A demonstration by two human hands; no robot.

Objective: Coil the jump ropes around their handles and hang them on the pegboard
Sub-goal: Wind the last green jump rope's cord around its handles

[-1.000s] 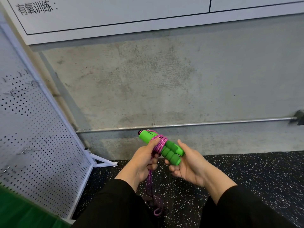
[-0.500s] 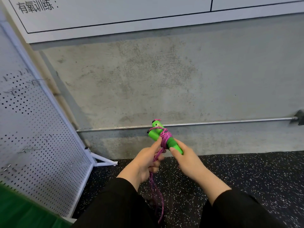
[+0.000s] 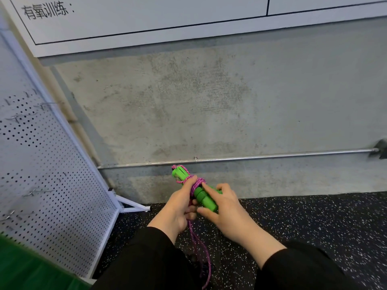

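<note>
Two green jump-rope handles [image 3: 204, 198] lie side by side in front of me, tips pointing up and left. Pink-purple rope [image 3: 198, 184] is wound round their middle, and its loose length hangs down between my forearms toward the floor. My left hand [image 3: 180, 204] grips the rope and the handles from the left, thumb across the coils. My right hand [image 3: 223, 208] holds the lower ends of the handles, forefinger stretched along them. The white pegboard [image 3: 52, 174] stands tilted at the left with several metal hooks [image 3: 38, 192] on it.
A bare concrete wall with a horizontal metal pipe [image 3: 272, 157] is straight ahead. A white board with black writing hangs above. The floor is black speckled rubber [image 3: 314, 222]. The pegboard's white foot [image 3: 134, 206] juts out near my left hand. Something green [image 3: 25, 268] fills the bottom-left corner.
The handles have turned and dropped a little as more rope went round their middle. My right hand has shifted from under the handles to over their lower ends.
</note>
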